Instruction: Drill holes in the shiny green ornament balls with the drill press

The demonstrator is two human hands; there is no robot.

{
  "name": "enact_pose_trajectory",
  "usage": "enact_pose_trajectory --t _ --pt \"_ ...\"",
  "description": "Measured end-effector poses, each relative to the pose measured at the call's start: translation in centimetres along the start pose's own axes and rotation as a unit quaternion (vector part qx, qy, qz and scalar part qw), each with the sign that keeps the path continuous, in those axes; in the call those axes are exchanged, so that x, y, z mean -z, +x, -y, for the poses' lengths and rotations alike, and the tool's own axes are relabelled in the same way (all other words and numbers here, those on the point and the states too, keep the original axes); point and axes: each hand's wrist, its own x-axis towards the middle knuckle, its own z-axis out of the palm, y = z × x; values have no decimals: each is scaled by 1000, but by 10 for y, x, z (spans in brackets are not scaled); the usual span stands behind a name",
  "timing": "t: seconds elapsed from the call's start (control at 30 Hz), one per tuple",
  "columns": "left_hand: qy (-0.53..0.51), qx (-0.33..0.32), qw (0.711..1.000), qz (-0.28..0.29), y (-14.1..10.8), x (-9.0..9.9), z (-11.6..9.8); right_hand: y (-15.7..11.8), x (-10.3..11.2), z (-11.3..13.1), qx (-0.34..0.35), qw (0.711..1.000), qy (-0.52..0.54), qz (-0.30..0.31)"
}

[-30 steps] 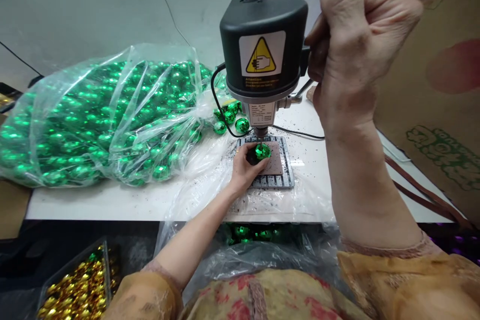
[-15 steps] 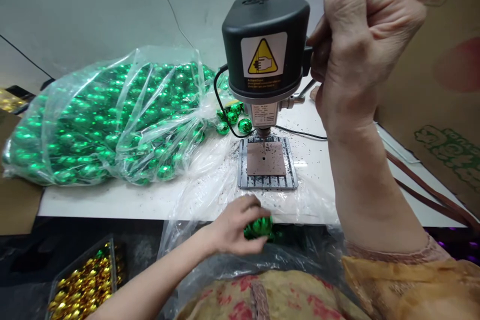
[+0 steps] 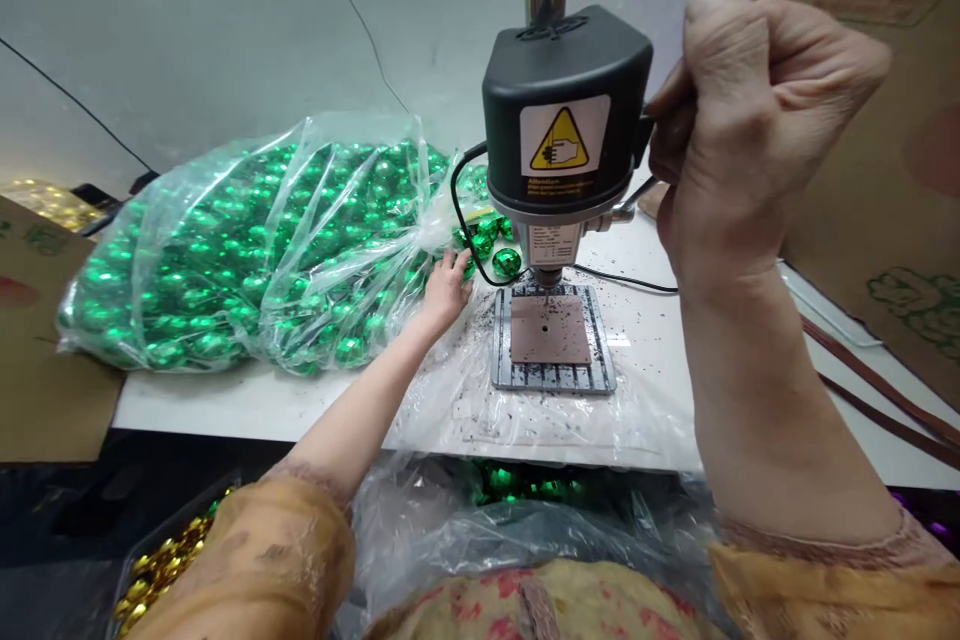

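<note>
My left hand (image 3: 448, 288) is stretched to the gathered mouth of a clear plastic bag (image 3: 435, 225) full of shiny green balls. Its fingers are apart beside loose green balls (image 3: 506, 263), and I see nothing held in them. High on the right, my right hand (image 3: 750, 110) is closed around the lever of a small drill press (image 3: 566, 110); the grip itself is mostly hidden behind the hand. Under the drill, a brownish plate (image 3: 550, 330) with a dark hole lies on the slotted metal base (image 3: 504, 360), sprinkled with dark shavings.
Below the table (image 3: 202, 408) edge, green balls (image 3: 525, 482) lie in a clear plastic sheet or bag over my lap. A bin of gold balls (image 3: 161, 565) stands lower left. Cardboard boxes (image 3: 862, 170) rise at right and left. A black cable (image 3: 626, 278) crosses the tabletop.
My left hand has let go of a green ball above the lap bag and moved up and forward to the bag's mouth. My right hand stays at the lever. The view has shifted slightly.
</note>
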Motion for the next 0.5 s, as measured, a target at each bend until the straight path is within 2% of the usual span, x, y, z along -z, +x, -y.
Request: enact_pose_trajectory --t 0.1,0.2,0.3,0.4,0.5 --pt "-34 20 999 10 20 -9 13 -1 0 1 0 1000 -17 -1" --pt "-66 42 997 3 17 -7 14 -1 1 1 6 999 -40 -3" --pt "-123 86 988 -23 -6 0 4 -1 1 2 -9 999 -45 5" --pt "-254 151 955 -35 -39 8 -17 -2 1 3 3 1000 -31 3" --pt "-321 152 934 33 -70 12 -43 -1 0 1 5 1000 -14 8"
